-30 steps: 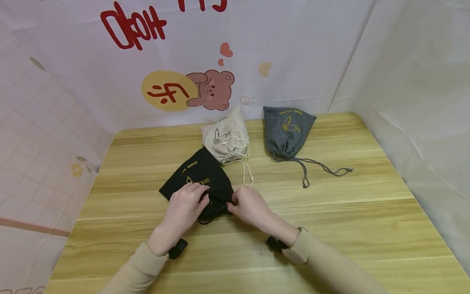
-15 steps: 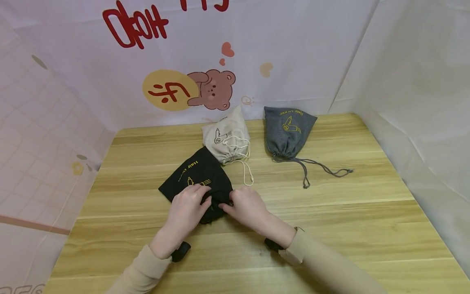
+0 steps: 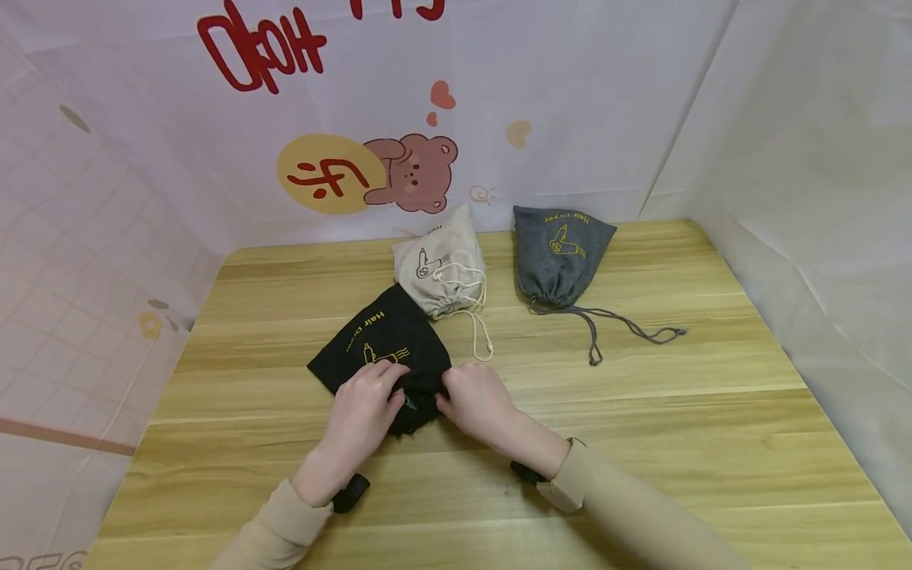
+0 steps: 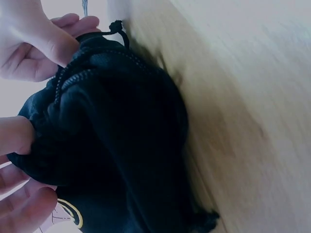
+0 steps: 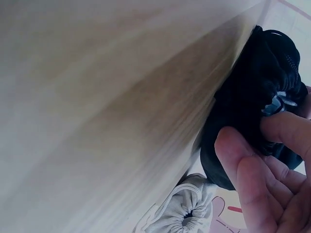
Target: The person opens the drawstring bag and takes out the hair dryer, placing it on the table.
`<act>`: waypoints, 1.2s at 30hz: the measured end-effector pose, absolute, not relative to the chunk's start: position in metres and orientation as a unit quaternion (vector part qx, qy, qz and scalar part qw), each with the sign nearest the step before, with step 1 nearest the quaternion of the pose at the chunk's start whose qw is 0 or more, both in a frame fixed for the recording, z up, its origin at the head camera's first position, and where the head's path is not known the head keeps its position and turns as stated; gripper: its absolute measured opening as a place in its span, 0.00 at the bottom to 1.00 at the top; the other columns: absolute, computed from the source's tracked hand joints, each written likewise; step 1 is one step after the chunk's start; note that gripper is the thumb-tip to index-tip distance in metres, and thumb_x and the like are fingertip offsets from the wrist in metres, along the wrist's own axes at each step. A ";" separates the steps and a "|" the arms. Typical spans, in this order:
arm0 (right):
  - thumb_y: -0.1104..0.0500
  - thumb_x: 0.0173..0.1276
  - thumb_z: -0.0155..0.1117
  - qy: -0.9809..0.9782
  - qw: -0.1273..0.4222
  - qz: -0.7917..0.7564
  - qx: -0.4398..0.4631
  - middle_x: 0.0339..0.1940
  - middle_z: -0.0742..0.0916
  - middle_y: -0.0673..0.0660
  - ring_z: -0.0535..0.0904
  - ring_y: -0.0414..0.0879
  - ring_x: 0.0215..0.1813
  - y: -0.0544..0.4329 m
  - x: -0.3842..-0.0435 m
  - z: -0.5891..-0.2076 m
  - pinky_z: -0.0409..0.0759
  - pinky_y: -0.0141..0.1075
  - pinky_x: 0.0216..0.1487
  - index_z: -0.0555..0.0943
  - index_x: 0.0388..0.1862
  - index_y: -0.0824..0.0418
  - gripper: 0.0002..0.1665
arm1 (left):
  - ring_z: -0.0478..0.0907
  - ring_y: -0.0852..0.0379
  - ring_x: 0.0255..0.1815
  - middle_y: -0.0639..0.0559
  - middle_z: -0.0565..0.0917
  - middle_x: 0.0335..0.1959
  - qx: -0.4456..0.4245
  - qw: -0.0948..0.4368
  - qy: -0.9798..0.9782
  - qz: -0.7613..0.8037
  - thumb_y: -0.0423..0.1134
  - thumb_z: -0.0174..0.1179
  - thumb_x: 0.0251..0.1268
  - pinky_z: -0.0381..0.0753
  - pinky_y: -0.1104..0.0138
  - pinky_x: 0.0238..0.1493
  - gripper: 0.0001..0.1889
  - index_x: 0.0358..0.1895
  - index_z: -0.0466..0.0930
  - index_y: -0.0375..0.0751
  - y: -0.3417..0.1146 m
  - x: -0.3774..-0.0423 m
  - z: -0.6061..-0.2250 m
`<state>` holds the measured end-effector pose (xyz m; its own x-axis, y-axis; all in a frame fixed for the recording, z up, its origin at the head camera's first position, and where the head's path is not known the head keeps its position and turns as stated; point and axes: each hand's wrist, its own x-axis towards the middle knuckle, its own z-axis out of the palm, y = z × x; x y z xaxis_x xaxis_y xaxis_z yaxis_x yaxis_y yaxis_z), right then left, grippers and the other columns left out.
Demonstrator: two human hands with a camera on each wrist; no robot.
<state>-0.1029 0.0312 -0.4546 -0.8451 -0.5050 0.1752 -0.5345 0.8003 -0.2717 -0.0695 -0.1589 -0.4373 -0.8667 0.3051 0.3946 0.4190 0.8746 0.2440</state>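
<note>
A black drawstring bag [image 3: 385, 332] with yellow hair dryer print lies at the table's middle left, its mouth toward the person. My left hand [image 3: 365, 400] pinches the left side of its gathered mouth, thumb at the rim. On the opposite side, my right hand [image 3: 479, 400] pinches the fabric between thumb and curled fingers. The mouth stands partly open between them; in the right wrist view a small glossy bluish patch [image 5: 276, 103] shows there, its kind unclear. A knotted black cord [image 4: 115, 28] sticks out by the mouth in the left wrist view.
Touching the black bag's far side is a beige drawstring bag [image 3: 442, 265] with white cords. A grey drawstring bag [image 3: 561, 257] lies at the back right, its cords [image 3: 627, 321] trailing right. All rest on a wooden table [image 3: 677, 443] before a printed white curtain [image 3: 584, 95].
My right hand has shifted slightly left and back, its fingers regripping the rim. Fabric at the bag's mouth has spread, and the cord loop seen below it earlier is out of sight in the head view.
</note>
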 end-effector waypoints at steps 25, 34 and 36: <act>0.56 0.62 0.77 -0.943 0.005 0.189 0.274 0.18 0.86 0.54 0.85 0.51 0.24 0.032 -0.102 -0.453 0.80 0.43 0.26 0.81 0.16 0.57 0.18 | 0.88 0.44 0.39 0.41 0.90 0.40 -0.169 0.183 -0.951 -0.185 0.25 0.76 0.55 0.89 0.53 0.40 0.15 0.47 0.89 0.33 -0.184 -0.073 -0.431; 0.52 0.64 0.79 -0.930 -0.040 0.252 0.263 0.19 0.86 0.47 0.78 0.39 0.24 0.042 -0.103 -0.451 0.72 0.34 0.27 0.83 0.18 0.53 0.18 | 0.84 0.51 0.29 0.43 0.88 0.39 -0.149 0.237 -0.935 -0.219 0.24 0.75 0.53 0.83 0.58 0.28 0.15 0.46 0.89 0.36 -0.176 -0.068 -0.429; 0.52 0.64 0.79 -0.930 -0.042 0.251 0.264 0.20 0.87 0.46 0.79 0.39 0.25 0.046 -0.104 -0.450 0.75 0.35 0.28 0.85 0.20 0.53 0.15 | 0.82 0.53 0.27 0.43 0.87 0.39 -0.148 0.244 -0.932 -0.223 0.24 0.76 0.52 0.81 0.60 0.26 0.15 0.45 0.89 0.36 -0.174 -0.066 -0.428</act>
